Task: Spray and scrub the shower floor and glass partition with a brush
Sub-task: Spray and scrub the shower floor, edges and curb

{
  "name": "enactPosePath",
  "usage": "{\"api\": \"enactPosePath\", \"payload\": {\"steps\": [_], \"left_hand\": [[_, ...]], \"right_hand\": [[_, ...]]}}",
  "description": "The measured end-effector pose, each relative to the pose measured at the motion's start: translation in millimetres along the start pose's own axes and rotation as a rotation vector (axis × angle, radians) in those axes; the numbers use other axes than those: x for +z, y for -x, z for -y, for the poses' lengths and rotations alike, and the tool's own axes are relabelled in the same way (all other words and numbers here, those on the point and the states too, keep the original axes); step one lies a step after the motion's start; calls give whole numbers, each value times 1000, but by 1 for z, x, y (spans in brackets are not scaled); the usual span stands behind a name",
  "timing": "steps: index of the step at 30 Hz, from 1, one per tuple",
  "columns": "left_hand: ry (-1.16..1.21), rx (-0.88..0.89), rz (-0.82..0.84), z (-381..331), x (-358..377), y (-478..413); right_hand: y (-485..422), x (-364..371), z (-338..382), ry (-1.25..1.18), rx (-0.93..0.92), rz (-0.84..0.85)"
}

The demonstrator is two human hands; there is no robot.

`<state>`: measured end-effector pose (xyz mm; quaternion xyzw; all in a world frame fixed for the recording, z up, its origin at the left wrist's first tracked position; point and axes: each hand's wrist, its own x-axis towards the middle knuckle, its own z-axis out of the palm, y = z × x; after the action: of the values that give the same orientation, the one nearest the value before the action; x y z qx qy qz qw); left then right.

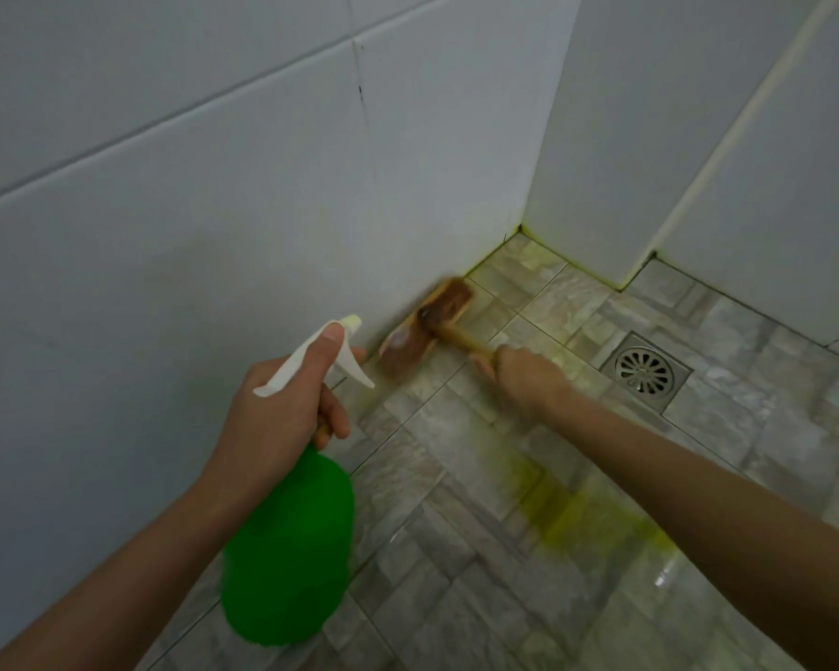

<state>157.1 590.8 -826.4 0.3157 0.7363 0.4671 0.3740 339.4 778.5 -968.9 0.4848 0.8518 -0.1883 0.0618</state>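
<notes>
My left hand [282, 404] grips the neck of a green spray bottle [289, 549] with a white trigger head, thumb on top, nozzle pointing toward the wall base. My right hand [524, 375] grips the wooden handle of a scrubbing brush [427, 326]. The blurred brush head lies on the grey tiled shower floor [456, 549], tight against the foot of the white tiled wall [214, 210]. Yellow-green cleaner stains the floor under my right forearm and along the far corner grout.
A square metal floor drain [646, 370] sits right of the brush. White tiled walls meet in a corner [521, 227] at the back; another wall section [771, 186] juts out on the right. Wet floor shines at lower right.
</notes>
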Motion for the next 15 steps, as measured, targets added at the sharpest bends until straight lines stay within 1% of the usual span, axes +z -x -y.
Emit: {"api": "enactPosePath", "payload": {"steps": [2,3,7,9,13,15], "left_hand": [[3,-4,5,2,2,1],[7,-5,6,2,3,1],[-6,-13,37,1,16,-4],[-9,-14,60,2,27,-2],[9,6,110,-2,30,-1],[25,22,94,-4,29,-1]], "right_hand": [[-21,-19,-20,-37,123,-27],[-26,-24,-23,-25,130,-28],[-27,-24,-22,-13,17,28],[-10,-26,-49,22,-22,61],[40,-51,-139,104,100,132],[50,-64,-149,159,122,149]]}}
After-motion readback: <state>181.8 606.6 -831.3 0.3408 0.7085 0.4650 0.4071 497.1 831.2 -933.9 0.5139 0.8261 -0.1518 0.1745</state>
